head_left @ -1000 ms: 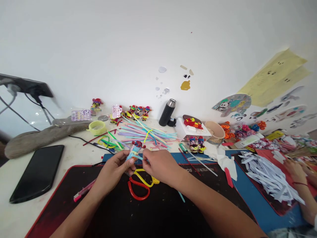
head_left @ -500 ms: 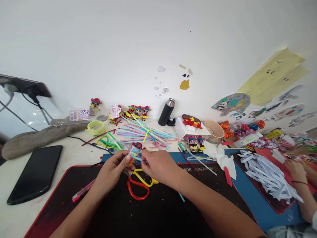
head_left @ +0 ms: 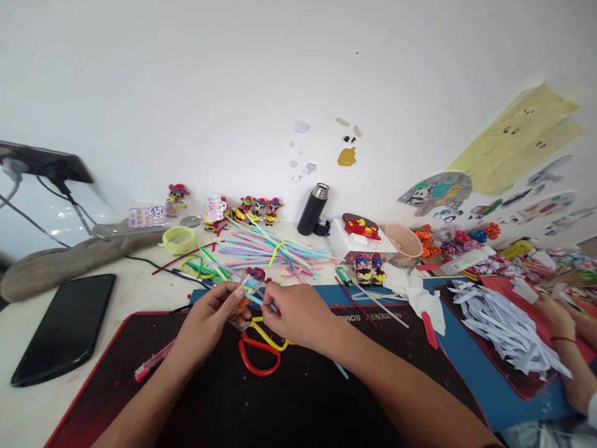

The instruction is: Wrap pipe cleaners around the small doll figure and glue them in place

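Over the dark desk mat [head_left: 224, 404], my left hand [head_left: 219, 311] is closed around a small pipe-cleaner doll [head_left: 255, 275] with a red top and orange lower part. My right hand [head_left: 291, 311] pinches a light-blue pipe cleaner [head_left: 254, 298] that runs across the doll's front. Both hands nearly meet at the doll, and fingers hide much of its body. Just below them lie scissors [head_left: 261, 367] with red and yellow handles. A pink pen [head_left: 153, 362] rests beside my left forearm.
Behind my hands lies a bundle of pastel pipe cleaners [head_left: 275, 246], with finished dolls [head_left: 259, 210] at the wall. A black flask [head_left: 313, 210] stands beside a white box [head_left: 345, 242]. A tablet [head_left: 65, 330] lies left. At right, another person's hand [head_left: 555, 314] is near paper strips [head_left: 504, 330].
My right hand has shifted slightly, and the light-blue pipe cleaner now slants more across the doll. My left hand stays on the doll. The other person's hand at right has moved a little.
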Available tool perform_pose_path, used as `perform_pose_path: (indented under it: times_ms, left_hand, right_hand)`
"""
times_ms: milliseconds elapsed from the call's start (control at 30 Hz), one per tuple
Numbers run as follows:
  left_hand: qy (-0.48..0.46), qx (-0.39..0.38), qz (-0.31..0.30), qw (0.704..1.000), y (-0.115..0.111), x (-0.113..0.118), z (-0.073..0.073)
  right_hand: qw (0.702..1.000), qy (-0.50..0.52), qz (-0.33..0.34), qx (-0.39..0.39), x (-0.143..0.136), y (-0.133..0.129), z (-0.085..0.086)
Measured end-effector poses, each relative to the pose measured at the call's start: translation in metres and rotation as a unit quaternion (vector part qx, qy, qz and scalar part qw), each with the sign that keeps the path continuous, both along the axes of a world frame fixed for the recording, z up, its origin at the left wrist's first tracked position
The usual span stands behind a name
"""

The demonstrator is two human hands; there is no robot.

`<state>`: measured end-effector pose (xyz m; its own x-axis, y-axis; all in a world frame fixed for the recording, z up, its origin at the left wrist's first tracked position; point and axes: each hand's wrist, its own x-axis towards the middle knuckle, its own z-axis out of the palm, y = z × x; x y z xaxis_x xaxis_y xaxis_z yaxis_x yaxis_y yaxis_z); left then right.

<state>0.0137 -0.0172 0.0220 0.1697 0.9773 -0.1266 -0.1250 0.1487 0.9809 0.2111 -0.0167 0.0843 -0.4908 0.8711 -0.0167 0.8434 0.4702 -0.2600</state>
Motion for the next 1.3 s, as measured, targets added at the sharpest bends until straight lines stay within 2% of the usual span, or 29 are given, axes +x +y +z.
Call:
perform_pose_path:
  times_ms: [233, 367, 567, 833, 1033, 1300]
  left_hand:
    - [0.019, 0.015, 0.023, 0.999, 0.000, -0.002, -0.001]
    - [0.032, 0.022, 0.052, 0.998, 0.001, -0.004, -0.003]
    - [0.051, 0.044, 0.053, 0.996, 0.002, -0.002, -0.004]
    - [0.063, 0.044, 0.045, 0.996, 0.001, 0.001, -0.003]
    - [0.025, 0.008, 0.021, 0.999, 0.000, 0.001, -0.006]
    - [0.041, 0.022, 0.014, 0.999, 0.000, 0.000, -0.005]
  right_hand:
    - [0.992, 0.106, -0.033, -0.056, -0.002, -0.004, -0.004]
    - [0.974, 0.197, -0.063, -0.091, 0.000, -0.006, -0.012]
    - [0.940, 0.304, -0.106, -0.116, -0.004, -0.007, -0.028]
    - [0.908, 0.378, -0.137, -0.121, -0.018, -0.005, -0.048]
    - [0.892, 0.407, -0.156, -0.124, -0.021, -0.003, -0.055]
    - [0.874, 0.441, -0.157, -0.135, -0.018, -0.002, -0.059]
